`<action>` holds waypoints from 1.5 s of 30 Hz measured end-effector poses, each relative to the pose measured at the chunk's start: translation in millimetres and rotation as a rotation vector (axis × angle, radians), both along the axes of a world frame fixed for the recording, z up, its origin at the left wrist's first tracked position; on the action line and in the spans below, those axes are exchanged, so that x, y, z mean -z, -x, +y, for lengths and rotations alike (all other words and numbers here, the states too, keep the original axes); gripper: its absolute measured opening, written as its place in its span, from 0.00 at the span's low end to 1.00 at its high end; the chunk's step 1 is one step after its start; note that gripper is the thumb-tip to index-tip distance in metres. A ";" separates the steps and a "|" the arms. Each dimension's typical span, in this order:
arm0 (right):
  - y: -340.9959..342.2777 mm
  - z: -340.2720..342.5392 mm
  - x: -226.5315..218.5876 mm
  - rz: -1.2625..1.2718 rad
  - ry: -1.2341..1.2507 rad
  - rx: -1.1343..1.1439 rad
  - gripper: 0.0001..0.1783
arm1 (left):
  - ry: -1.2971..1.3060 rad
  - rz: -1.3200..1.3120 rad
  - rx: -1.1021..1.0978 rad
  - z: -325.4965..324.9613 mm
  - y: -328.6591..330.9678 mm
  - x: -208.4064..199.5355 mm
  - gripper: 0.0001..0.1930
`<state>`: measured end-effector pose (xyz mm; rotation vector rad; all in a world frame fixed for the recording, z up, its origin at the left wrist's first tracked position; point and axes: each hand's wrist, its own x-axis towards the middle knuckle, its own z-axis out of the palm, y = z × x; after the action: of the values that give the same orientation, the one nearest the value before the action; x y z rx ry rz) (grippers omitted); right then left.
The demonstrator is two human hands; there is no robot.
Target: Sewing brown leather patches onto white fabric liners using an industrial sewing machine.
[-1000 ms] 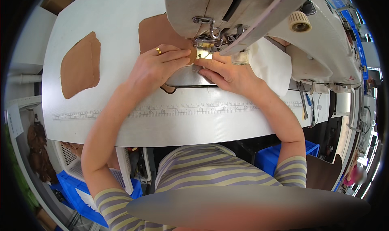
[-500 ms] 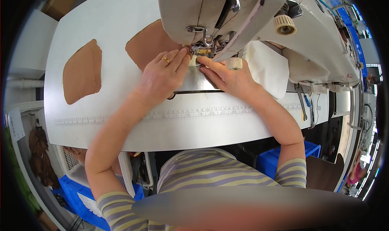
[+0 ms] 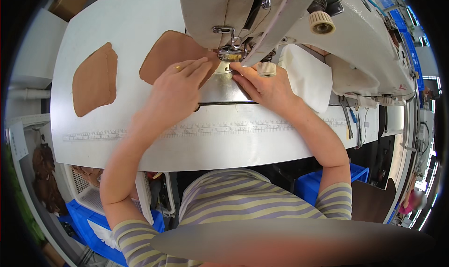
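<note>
A brown leather-like piece lies on the bed of a white sewing machine, its right corner reaching the presser foot. Across that piece's near edge lies my left hand, fingers stretched flat and pressing on it; a ring shows on one finger. To the right of the foot, my right hand rests beside the metal needle plate. Its index finger and thumb are extended with a small gap between the tips, and nothing shows between them. The other right fingers are mostly hidden.
A second brown piece, folded or layered, lies at the table's left. White material sits under the machine arm. Tools lie at right. A printed ruler crosses the table. Below are a white basket and a blue bin.
My left hand has slid left and slightly nearer me, away from the foot. The brown piece has turned and shifted a little left. My right hand has barely moved.
</note>
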<state>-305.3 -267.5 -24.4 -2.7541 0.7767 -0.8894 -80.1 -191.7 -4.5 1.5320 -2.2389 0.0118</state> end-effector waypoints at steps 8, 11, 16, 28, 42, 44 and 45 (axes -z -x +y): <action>-2.2 1.4 0.0 0.011 0.009 -0.022 0.08 | 0.064 -0.085 0.215 20.8 -40.9 12.0 0.19; -1.6 6.8 -8.0 0.090 0.004 -0.090 0.12 | 0.109 -0.073 0.261 28.0 -26.6 8.5 0.18; -1.9 6.2 -5.7 0.121 -0.004 -0.109 0.16 | 0.059 -0.051 0.326 26.7 -24.3 7.9 0.19; -4.1 3.6 -3.8 0.045 0.005 -0.190 0.14 | 0.139 0.061 0.372 -4.6 -18.8 12.9 0.24; -6.1 0.4 -5.2 0.051 0.018 -0.012 0.07 | 0.377 -0.164 0.194 -28.6 -5.3 29.1 0.18; -3.9 0.2 -1.3 0.066 0.037 0.011 0.06 | 0.398 -0.177 0.175 -25.4 1.0 27.1 0.18; -3.2 0.0 0.1 0.046 0.056 0.006 0.07 | 0.388 -0.209 0.151 -23.2 4.1 29.3 0.18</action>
<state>-302.2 -267.5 -24.5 -2.8315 0.7793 -0.8647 -84.2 -214.9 -33.8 1.1969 -2.3307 0.5517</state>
